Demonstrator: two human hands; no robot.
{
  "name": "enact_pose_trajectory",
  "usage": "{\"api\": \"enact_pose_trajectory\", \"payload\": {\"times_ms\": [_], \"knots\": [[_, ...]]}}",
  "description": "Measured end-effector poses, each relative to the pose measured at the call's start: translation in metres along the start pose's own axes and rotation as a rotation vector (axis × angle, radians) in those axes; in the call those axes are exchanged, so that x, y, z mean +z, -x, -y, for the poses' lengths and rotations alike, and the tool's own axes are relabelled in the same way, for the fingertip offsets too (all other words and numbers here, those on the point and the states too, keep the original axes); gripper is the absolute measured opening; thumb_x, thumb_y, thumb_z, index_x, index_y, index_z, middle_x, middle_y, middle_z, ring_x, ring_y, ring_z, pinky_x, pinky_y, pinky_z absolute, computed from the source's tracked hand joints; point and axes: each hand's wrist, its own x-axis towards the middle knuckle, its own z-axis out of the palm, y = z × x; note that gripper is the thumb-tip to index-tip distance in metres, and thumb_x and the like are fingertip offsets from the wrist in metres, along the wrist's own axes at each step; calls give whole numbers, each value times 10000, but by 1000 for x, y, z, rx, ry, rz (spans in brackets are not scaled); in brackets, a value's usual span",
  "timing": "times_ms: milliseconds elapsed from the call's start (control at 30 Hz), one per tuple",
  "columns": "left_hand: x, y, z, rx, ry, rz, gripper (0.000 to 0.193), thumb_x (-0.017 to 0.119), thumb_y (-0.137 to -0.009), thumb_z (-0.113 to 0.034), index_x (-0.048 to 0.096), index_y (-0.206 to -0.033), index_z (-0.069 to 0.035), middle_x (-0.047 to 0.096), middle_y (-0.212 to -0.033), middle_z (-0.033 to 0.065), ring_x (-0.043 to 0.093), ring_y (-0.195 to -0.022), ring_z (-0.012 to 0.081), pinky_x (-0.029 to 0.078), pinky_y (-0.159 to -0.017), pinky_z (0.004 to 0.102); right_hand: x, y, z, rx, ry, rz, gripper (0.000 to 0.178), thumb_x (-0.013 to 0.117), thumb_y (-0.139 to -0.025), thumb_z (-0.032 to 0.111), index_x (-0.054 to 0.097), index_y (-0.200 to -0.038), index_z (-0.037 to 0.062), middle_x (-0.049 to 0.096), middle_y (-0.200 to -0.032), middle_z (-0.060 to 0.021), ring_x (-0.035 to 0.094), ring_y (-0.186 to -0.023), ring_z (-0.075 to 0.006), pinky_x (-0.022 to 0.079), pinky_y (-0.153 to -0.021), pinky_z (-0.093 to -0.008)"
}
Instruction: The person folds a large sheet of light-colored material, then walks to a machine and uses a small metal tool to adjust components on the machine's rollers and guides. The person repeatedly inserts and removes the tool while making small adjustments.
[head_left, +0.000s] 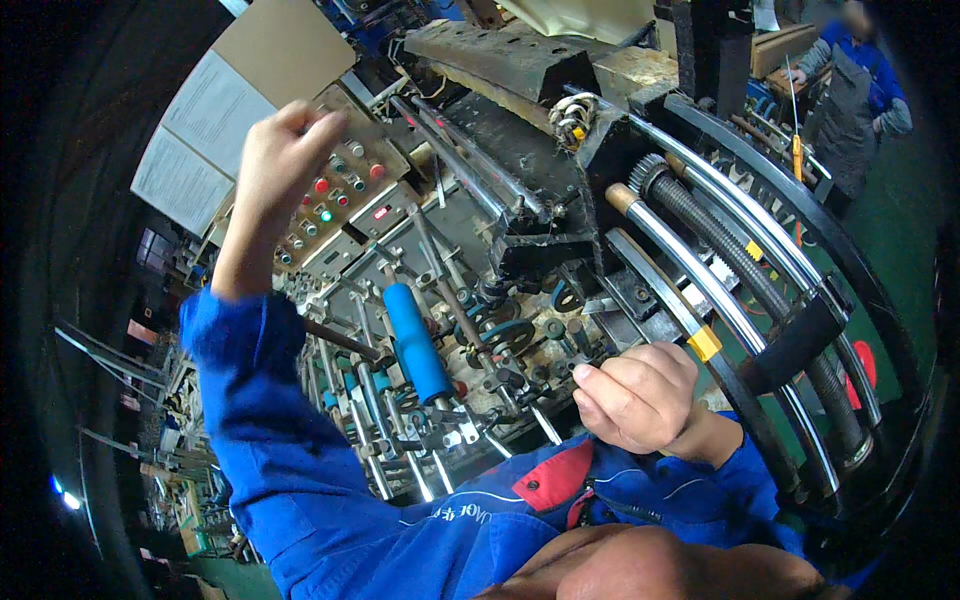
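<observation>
My left hand (285,150) is raised at the upper left, in front of a control panel (290,228) with red and green buttons. Its fingers are curled in and nothing shows sticking out of them; slight blur softens the fingertips. Low in front of my chest, my right hand (640,400) is closed, with a small dark tip (582,372) at its thumb and forefinger. What that tip belongs to is hidden. Between both arms lies a machine with a blue roller (416,343), metal rods and small wheels (508,337).
Chrome bars (715,290) and a threaded screw shaft (740,255) run along the right, close to my right hand. A dark machine beam (490,65) crosses the top. Paper sheets (195,145) hang beside the panel. Another person (855,90) stands at the far right.
</observation>
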Motion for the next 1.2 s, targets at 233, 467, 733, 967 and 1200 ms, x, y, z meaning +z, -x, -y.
{"api": "enact_pose_trajectory", "payload": {"times_ms": [233, 467, 733, 967, 1200], "knots": [[57, -89, 22, -119, -78, 131, 357, 706, -844, -337, 747, -882, 16, 675, -697, 114, 636, -636, 188, 523, -622, 352, 3, -8, -3, 24, 24, -1, 228, 752, -860, 136, 723, -1063, 38, 652, -880, -48, 602, -630, -206, 475, -557, -323], [78, -115, 25, 57, -328, 221, 386, 730, -798, -350, 739, -860, 32, 680, -707, 176, 646, -633, 268, 539, -645, 407, 6, -3, -5, 33, 35, -3, 262, 754, -859, 148, 712, -1087, 25, 642, -886, -49, 595, -631, -194, 467, -551, -317], [78, -103, 12, -64, -179, 336, 350, 745, -823, -308, 714, -796, 39, 613, -638, 81, 579, -581, 174, 483, -552, 365, 8, 0, -4, 51, 28, -8, 244, 749, -873, 165, 717, -1075, 32, 635, -871, -44, 587, -613, -185, 463, -551, -311], [80, -104, 18, -80, -195, 302, 336, 744, -784, -307, 737, -794, 29, 653, -653, 100, 617, -582, 201, 521, -583, 368, 8, 1, -4, 43, 50, -28, 235, 742, -883, 173, 718, -1071, 34, 632, -867, -41, 586, -613, -181, 466, -545, -308], [76, -101, 24, -113, -198, 271, 337, 750, -789, -323, 747, -830, 11, 662, -671, 101, 637, -598, 190, 527, -589, 363, 10, 2, -4, 44, 48, -36, 228, 734, -895, 189, 721, -1065, 39, 628, -867, -36, 583, -613, -173, 465, -553, -305]]}}
